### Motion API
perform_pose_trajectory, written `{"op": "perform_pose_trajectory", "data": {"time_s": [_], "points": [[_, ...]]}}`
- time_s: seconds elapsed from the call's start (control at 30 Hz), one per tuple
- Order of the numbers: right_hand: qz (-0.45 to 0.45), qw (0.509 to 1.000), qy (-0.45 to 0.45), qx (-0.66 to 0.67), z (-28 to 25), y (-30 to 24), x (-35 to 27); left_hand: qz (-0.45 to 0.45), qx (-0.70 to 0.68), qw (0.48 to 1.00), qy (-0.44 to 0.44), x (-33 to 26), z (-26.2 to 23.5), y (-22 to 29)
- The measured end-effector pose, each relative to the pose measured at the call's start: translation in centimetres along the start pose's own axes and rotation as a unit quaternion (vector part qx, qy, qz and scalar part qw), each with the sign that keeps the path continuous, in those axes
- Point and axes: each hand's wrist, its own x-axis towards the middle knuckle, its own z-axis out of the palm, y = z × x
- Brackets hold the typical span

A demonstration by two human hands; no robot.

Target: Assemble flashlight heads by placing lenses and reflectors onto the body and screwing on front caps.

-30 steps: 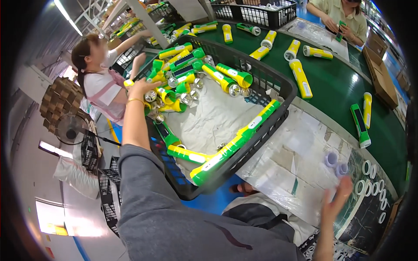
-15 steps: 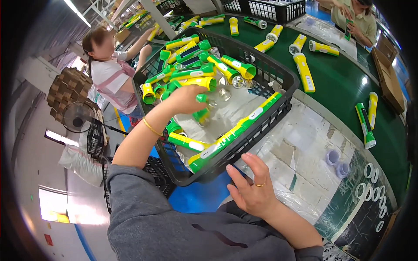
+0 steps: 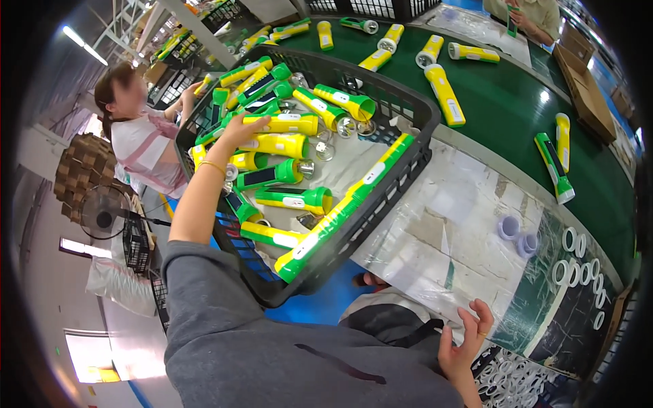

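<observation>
A black plastic basket (image 3: 427,112) holds several yellow-and-green flashlights, some lacking lens rings at their wide ends. Inside it, my left hand (image 3: 238,130) is closed around the tail end of a flashlight (image 3: 289,124). Just below that lie another yellow flashlight (image 3: 275,145) and a green one with a dark panel (image 3: 271,175). A row of flashlights (image 3: 347,204) lines the basket's near right wall. Low at the right, my right hand (image 3: 464,343) is empty, its fingers spread and raised near the worktable's edge. Clear reflector cups (image 3: 325,151) lie among the flashlights.
Several flashlights lie on the green conveyor (image 3: 500,95) beyond. Two lilac rings (image 3: 507,228) and several white rings (image 3: 560,272) sit on the plastic-covered worktable (image 3: 435,211). More white rings fill a container (image 3: 513,381) at lower right. Co-workers (image 3: 139,139) stand at left and far right.
My left hand has moved left within the basket; green flashlights now lie where it was. My right hand has dropped down and right, away from the basket's edge. The whole view has shifted.
</observation>
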Motion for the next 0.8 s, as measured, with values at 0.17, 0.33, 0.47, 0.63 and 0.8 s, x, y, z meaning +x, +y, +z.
{"op": "perform_pose_trajectory", "data": {"time_s": [0.17,0.33,0.47,0.63,0.8], "points": [[-0.029,0.997,-0.028,0.067,0.2,-1.1,1.6,0.186,0.101,0.975,0.073,-6.7,0.9,1.7],[-0.079,0.992,-0.023,0.092,0.1,-1.1,1.2,0.056,0.359,0.922,-0.133,-14.5,1.6,10.7],[-0.075,0.990,0.006,0.116,-0.3,-0.5,-0.3,0.217,0.417,0.881,-0.050,-15.6,6.4,12.5],[-0.098,0.988,0.012,0.118,-1.2,-0.1,-1.2,0.319,0.411,0.854,-0.007,-14.6,11.1,12.7],[-0.068,0.986,0.073,0.136,-3.1,0.6,-2.2,0.209,0.195,0.945,0.160,-16.0,6.6,15.9]]}}
